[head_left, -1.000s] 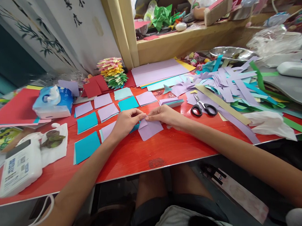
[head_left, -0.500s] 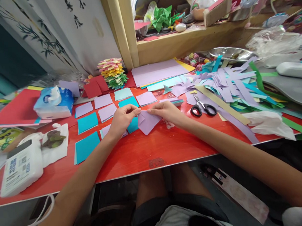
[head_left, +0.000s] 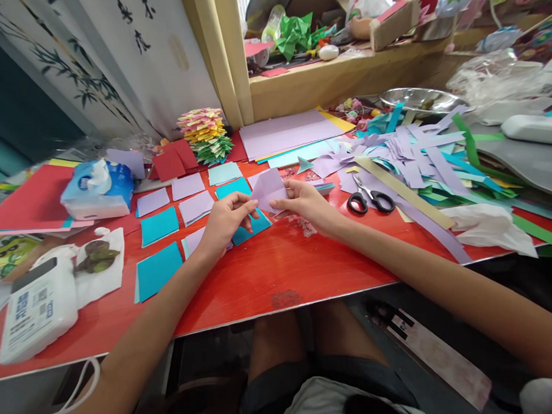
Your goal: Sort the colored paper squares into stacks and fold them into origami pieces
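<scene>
Held up between both hands is a piece of lilac paper (head_left: 269, 188), partly folded, above the red table (head_left: 242, 278). My left hand (head_left: 233, 216) pinches its lower left edge between thumb and forefinger, the other fingers curled. On the opposite side my right hand (head_left: 302, 204) grips the paper with the thumb in front and the fingers behind. Turquoise paper squares (head_left: 252, 227) lie just under and beside the left hand. Lilac squares (head_left: 197, 207) and more turquoise squares (head_left: 160, 226) rest in stacks to the left.
Black-handled scissors (head_left: 371, 197) lie right of my right hand, near a heap of paper strips (head_left: 415, 155). Far left are a tissue pack (head_left: 96, 189) and a white box-shaped device (head_left: 39, 310). A folded-paper tower (head_left: 206, 135) and large lilac sheets (head_left: 291, 133) are behind.
The lilac paper, which hung downward between the fingertips, is now turned upward. My right hand has shifted its hold to the paper's right side, and the turquoise square beneath shows more.
</scene>
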